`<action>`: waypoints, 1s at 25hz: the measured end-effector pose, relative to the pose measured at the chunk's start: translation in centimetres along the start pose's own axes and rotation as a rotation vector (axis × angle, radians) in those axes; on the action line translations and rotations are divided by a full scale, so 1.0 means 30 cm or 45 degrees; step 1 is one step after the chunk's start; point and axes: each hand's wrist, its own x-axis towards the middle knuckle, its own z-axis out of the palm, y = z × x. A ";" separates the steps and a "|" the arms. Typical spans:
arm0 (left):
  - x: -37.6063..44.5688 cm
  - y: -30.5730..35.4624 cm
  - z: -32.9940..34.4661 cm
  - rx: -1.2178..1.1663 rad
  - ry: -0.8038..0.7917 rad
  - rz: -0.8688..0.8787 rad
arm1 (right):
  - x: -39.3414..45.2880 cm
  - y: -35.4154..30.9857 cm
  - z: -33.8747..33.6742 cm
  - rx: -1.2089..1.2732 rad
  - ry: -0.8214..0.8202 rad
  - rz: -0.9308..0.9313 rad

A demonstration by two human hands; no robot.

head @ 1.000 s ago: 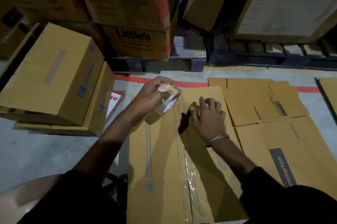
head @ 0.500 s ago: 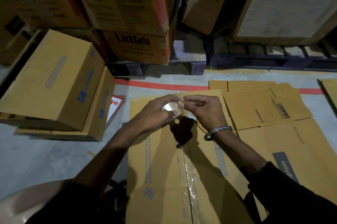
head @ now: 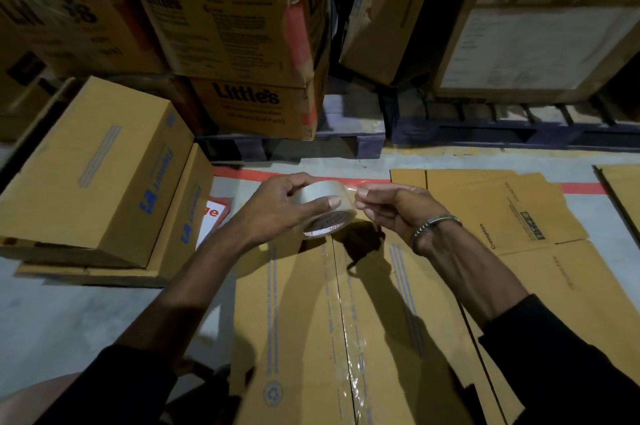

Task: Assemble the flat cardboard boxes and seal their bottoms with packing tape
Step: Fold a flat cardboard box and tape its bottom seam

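Observation:
A brown cardboard box (head: 298,320) stands in front of me with its flaps closed; clear tape runs along the centre seam. Above its far end my left hand (head: 280,210) grips a roll of clear packing tape (head: 329,213), thumb across the outer face. My right hand (head: 391,210), with a metal bracelet on the wrist, pinches the loose tape end right beside the roll. Both hands are lifted off the box.
Flat cardboard boxes (head: 502,210) lie on the floor at the right. Two assembled boxes (head: 93,175) are stacked at the left. Large cartons on pallets (head: 353,140) stand behind. A red floor line (head: 581,187) crosses beyond the boxes.
My right hand has lifted off the box seam and gone to the roll. Both hands rose from the box, and the right now pinches the tape end.

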 end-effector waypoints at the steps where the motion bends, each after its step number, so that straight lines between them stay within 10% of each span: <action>1: -0.001 -0.001 -0.009 0.002 0.022 0.019 | 0.011 -0.015 -0.016 0.001 -0.007 0.016; 25: 0.070 -0.377 -0.419 0.776 0.330 -0.641 | 0.353 -0.060 -0.348 -0.059 0.435 -0.160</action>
